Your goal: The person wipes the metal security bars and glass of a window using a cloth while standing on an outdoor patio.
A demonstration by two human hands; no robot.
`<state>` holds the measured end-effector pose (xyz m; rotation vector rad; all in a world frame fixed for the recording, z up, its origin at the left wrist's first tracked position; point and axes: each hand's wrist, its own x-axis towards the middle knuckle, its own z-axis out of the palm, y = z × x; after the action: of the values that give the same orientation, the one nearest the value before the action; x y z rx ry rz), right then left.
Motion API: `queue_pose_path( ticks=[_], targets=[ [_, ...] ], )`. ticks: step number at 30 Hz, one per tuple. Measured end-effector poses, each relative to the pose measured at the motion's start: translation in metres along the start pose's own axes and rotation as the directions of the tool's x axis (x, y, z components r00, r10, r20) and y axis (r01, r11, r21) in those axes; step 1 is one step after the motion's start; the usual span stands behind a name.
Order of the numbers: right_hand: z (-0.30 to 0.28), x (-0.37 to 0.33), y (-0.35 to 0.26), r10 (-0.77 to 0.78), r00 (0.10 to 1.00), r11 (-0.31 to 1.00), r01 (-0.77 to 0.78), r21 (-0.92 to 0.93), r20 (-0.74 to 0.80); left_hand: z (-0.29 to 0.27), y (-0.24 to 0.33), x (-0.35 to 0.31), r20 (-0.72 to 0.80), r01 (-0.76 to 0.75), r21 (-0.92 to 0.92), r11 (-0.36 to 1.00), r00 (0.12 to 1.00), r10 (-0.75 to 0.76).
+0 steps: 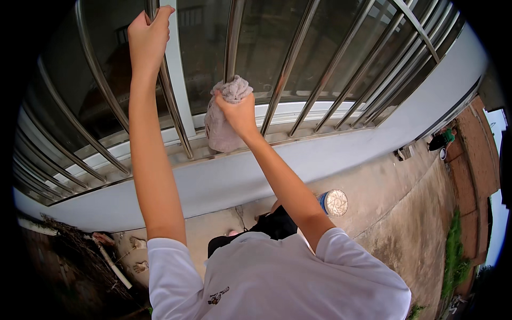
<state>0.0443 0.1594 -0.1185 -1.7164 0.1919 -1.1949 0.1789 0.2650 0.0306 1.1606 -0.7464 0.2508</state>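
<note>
High on the left, my left hand (150,40) is wrapped round an upright metal bar (172,101) of the window grille. My right hand (240,113) grips a pale pinkish-grey cloth (223,130), which is bunched round the lower part of another metal bar (233,40). Part of the cloth hangs down over the window ledge. Its folds hide the lower end of that bar and some of my fingers. Behind the grille are dark glass panes (205,64) with a white frame.
Below the ledge runs a white wall (224,184). On the concrete floor, a round blue container (336,202) with a pale patterned top stands right of my body. Branches and a pale pipe (112,261) lie at lower left. Another person (441,140) is far right, beside a white bucket (443,154).
</note>
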Motion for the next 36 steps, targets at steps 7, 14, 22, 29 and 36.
queue_pose_path(
  ticks=[7,14,22,29,36],
  targets=[
    [-0.025,-0.129,0.114,-0.045,0.999,0.736,0.042,-0.676,0.013,0.001,0.001,0.001,0.013,0.008,-0.011,1.0,1.0,-0.008],
    [-0.065,-0.16,0.09,0.649,0.722,0.757,-0.644,-0.108,0.24,-0.001,0.004,0.0,0.033,0.023,-0.051,0.998,0.999,-0.021],
    [-0.086,-0.182,0.042,0.711,0.257,-0.204,-0.815,0.542,0.654,0.0,0.009,-0.004,0.025,-0.045,-0.083,0.995,0.999,0.048],
    [-0.073,-0.111,-0.015,0.569,0.481,0.101,-0.846,0.524,0.667,-0.006,0.001,-0.001,0.02,-0.016,-0.043,0.999,1.0,0.016],
    [-0.026,0.005,-0.118,0.005,0.943,0.533,-0.284,0.797,0.332,-0.006,0.004,-0.007,-0.011,-0.014,-0.018,1.0,1.0,0.013]
  ],
)
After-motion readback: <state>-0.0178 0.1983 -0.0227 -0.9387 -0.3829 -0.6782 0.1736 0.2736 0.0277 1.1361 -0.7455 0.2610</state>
